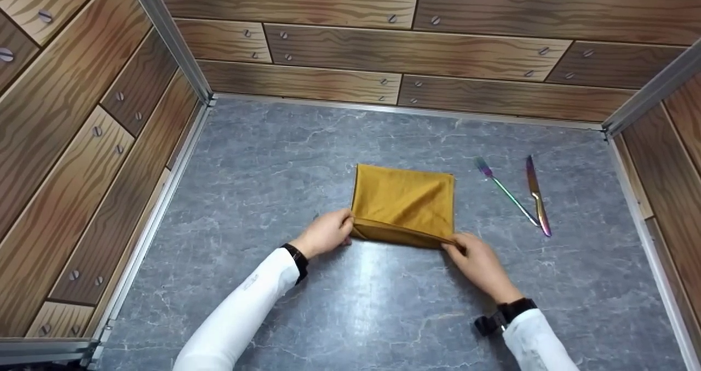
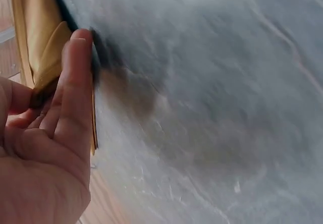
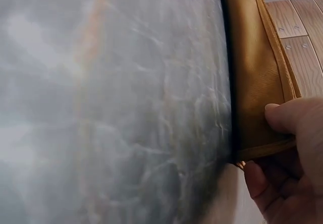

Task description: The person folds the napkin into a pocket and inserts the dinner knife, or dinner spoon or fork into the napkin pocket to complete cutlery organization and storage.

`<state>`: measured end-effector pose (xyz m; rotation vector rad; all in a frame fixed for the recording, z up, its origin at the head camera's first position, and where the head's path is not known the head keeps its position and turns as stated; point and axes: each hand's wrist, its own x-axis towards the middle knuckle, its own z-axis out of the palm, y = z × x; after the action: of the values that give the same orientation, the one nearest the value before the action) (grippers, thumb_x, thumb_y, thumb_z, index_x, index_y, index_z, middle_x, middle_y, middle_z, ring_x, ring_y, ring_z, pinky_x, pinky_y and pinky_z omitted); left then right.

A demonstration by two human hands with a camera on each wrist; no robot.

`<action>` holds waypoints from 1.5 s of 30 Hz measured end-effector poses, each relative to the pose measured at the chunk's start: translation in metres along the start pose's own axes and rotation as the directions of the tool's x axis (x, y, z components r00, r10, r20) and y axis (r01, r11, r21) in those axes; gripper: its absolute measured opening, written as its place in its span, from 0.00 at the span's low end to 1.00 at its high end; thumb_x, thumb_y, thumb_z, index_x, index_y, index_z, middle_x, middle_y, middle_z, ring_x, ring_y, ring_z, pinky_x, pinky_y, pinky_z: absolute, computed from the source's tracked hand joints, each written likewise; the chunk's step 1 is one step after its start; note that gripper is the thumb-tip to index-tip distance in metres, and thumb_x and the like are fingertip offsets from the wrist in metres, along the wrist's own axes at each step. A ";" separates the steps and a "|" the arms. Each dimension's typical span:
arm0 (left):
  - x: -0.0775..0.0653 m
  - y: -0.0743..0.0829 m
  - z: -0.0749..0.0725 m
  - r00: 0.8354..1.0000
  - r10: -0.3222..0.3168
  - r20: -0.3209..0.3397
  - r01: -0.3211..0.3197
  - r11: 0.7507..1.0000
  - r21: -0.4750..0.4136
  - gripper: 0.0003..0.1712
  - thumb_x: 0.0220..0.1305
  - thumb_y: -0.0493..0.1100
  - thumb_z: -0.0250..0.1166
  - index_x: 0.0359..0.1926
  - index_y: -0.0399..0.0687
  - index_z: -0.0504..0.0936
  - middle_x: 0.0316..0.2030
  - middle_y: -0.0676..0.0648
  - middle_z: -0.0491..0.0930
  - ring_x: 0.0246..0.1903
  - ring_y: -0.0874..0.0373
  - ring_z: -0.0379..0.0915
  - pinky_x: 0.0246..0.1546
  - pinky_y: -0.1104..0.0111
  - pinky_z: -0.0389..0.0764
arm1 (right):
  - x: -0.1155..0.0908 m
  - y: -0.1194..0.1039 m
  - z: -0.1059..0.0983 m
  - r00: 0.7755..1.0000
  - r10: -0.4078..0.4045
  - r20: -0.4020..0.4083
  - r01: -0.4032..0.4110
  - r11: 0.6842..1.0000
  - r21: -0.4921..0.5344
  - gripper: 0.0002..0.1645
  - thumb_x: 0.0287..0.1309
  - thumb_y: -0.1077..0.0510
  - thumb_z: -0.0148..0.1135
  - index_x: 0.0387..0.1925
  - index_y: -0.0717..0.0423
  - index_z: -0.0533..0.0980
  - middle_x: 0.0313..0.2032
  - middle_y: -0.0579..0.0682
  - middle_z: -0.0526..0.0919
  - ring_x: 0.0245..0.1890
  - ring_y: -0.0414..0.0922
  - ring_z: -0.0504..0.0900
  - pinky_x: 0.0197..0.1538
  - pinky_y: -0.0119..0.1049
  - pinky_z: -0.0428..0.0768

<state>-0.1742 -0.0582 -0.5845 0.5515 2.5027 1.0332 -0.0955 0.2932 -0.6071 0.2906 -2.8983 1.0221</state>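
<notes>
A mustard-gold cloth napkin (image 1: 405, 195), folded into a rectangle, lies on the grey marbled surface. Its near edge is lifted and bends up along the front. At the near left corner my left hand (image 1: 327, 233) pinches that edge between thumb and fingers. My right hand (image 1: 479, 262) pinches the same edge at the near right corner. In the left wrist view, the cloth (image 2: 43, 37) runs away from the left hand (image 2: 50, 133). The right wrist view shows the right thumb on the raised cloth flap (image 3: 257, 67), with the other fingers of the right hand (image 3: 292, 168) behind and below.
Right of the napkin lie an iridescent fork (image 1: 509, 193) and an iridescent knife (image 1: 536, 195), their handle ends meeting. Wood-plank-patterned walls (image 1: 339, 47) with metal edging bound the grey surface (image 1: 263, 157) at the back and both sides.
</notes>
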 end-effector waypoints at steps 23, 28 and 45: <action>-0.013 -0.016 0.008 0.924 0.382 0.021 -0.322 0.746 0.583 0.09 0.62 0.43 0.66 0.44 0.51 0.83 0.48 0.50 0.77 0.38 0.53 0.79 0.36 0.61 0.82 | -0.002 0.016 -0.005 0.970 -0.238 0.053 0.243 0.952 -0.185 0.24 0.43 0.64 0.72 0.47 0.54 0.83 0.50 0.48 0.81 0.53 0.49 0.74 0.54 0.49 0.75; -0.012 -0.016 0.004 0.951 0.307 -0.026 -0.253 0.826 0.503 0.08 0.65 0.45 0.62 0.42 0.52 0.84 0.42 0.54 0.80 0.35 0.57 0.79 0.33 0.61 0.81 | 0.003 0.019 -0.006 0.986 -0.166 -0.013 0.164 0.981 -0.101 0.15 0.50 0.64 0.71 0.43 0.57 0.85 0.46 0.49 0.84 0.48 0.49 0.77 0.51 0.48 0.76; 0.025 0.005 -0.002 0.974 -0.108 -0.198 0.142 0.976 0.163 0.14 0.71 0.58 0.54 0.37 0.58 0.78 0.29 0.54 0.77 0.30 0.57 0.74 0.32 0.59 0.75 | 0.042 0.016 -0.006 0.958 0.287 -0.008 -0.278 0.936 0.216 0.20 0.66 0.45 0.61 0.28 0.57 0.76 0.22 0.46 0.71 0.24 0.43 0.68 0.27 0.34 0.67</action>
<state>-0.1952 -0.0434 -0.5843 0.3525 2.7742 0.8567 -0.1395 0.3022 -0.6079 -0.1454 -2.8519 1.3663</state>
